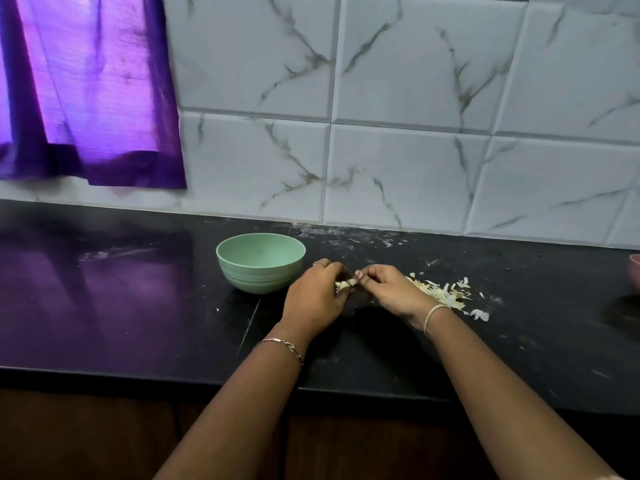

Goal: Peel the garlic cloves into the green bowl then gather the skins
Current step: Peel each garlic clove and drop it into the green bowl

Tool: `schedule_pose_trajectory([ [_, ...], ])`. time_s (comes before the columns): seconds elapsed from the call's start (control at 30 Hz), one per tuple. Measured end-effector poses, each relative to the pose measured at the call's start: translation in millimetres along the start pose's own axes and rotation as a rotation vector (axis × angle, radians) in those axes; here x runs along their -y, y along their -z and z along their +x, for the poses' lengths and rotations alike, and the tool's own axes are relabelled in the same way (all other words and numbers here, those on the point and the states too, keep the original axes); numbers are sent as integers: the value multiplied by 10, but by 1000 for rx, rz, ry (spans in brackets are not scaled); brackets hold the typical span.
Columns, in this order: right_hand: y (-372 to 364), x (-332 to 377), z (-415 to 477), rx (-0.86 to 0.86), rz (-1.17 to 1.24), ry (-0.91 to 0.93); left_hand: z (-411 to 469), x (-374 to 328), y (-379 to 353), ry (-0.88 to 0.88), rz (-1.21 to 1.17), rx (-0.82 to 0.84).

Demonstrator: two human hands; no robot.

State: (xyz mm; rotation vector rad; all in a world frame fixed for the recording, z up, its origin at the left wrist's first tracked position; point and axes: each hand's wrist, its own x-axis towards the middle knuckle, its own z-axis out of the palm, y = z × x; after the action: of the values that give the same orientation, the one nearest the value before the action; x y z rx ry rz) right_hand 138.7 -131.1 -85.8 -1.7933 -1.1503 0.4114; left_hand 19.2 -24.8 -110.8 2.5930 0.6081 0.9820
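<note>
A green bowl [260, 263] stands on the black counter [138, 306], just left of my hands; its inside looks bare from this angle. My left hand [317, 296] grips a pale garlic clove [344, 285] with curled fingers. My right hand [391, 289] meets it from the right, its fingertips pinching at the same clove. A loose heap of garlic skins [443, 292] lies on the counter behind and to the right of my right hand, with a few flakes scattered further out.
A marble-tiled wall [415, 133] backs the counter. A purple curtain [86, 91] hangs at the upper left. A pink object [635, 270] shows at the right edge. The counter's front edge runs just below my forearms.
</note>
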Motion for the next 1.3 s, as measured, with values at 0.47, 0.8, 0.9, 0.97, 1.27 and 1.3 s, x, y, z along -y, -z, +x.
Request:
schedule_pose_trajectory([
  [0.47, -96, -56, -59, -230, 242, 24, 53, -19, 14, 91, -263, -52],
  [0.8, -102, -47, -67, -251, 183, 116, 43, -39, 48, 155, -164, -38],
  [0.9, -106, -54, -55, -265, 145, 107, 47, -44, 60, 162, -161, -48],
  [0.97, -111, -64, -45, -277, 120, 94, 48, -51, 70, 171, -172, -77],
  [1.27, -112, -42, -60, -389, 53, 86, 4, -116, 143, 167, -108, -175],
  [1.3, -112, -43, -64, -405, 27, 94, -6, -122, 145, 150, -77, -178],
])
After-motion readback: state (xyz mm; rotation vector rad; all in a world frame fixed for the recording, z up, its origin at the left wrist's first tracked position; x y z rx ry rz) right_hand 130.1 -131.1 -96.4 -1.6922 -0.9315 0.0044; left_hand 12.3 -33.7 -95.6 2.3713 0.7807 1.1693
